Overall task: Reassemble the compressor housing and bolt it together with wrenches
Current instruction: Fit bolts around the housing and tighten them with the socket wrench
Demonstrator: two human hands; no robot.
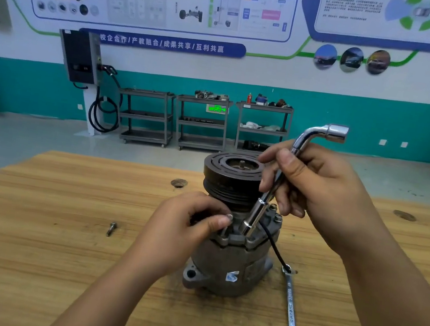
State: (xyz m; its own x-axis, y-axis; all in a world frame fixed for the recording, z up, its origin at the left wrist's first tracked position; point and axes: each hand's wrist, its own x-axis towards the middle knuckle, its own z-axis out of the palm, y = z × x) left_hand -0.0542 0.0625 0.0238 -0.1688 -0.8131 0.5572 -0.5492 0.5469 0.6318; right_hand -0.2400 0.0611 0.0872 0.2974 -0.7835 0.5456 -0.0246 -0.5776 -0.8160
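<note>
Right hand (322, 188) grips socket wrench (254, 217); left hand (184, 224) pinches bolt (228, 216); spanner (291, 309), loose bolt (111, 228) nearby

A: Hands status?
B: Left hand (189, 222) low, back facing up, fingers curled. Thumb and forefinger tips pinch a bolt (228, 216) by its head. Right hand (314, 187) higher and further out, fingers wrapped round the L-wrench (254, 217) shaft, thumb pressed against it.
A: Arms?
B: Both bare. Left forearm (110, 286) enters from the bottom edge, angled up and right. Right forearm (396, 296) enters from the bottom right corner, angled up and left. Hands near each other, not touching.
</note>
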